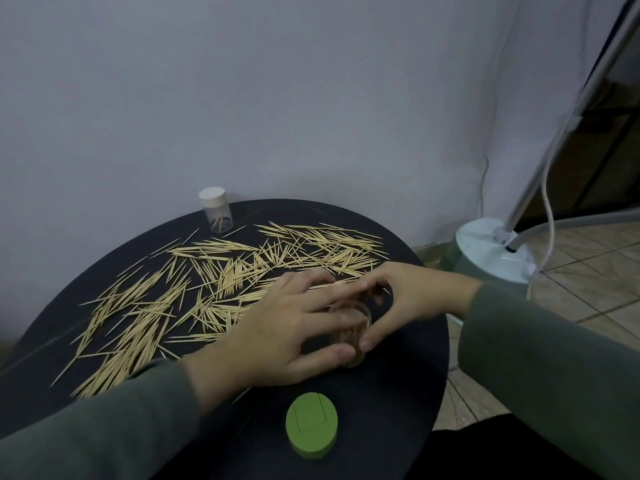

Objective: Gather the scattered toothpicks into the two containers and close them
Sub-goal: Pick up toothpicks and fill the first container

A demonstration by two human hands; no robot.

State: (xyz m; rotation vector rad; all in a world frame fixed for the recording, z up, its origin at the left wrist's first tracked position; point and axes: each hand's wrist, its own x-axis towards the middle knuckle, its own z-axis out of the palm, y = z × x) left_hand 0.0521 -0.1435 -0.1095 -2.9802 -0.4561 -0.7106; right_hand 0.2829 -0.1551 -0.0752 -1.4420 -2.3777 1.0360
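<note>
Many toothpicks (221,278) lie scattered across the round black table (408,386). A clear open jar (356,323) with toothpicks inside stands near the table's right side. My left hand (287,327) curls around the jar from the left, thumb at its base. My right hand (401,296) meets it from the right, fingers pinching a few toothpicks over the jar's mouth, thumb against its side. A green lid (311,424) lies near the front edge. A second clear container (216,209) with a white cap stands at the back, a few toothpicks inside.
A pale wall stands behind the table. To the right, on the tiled floor, sits a white round lamp base (491,251) with a slanted pole and cords. The table's right edge drops off close to the jar.
</note>
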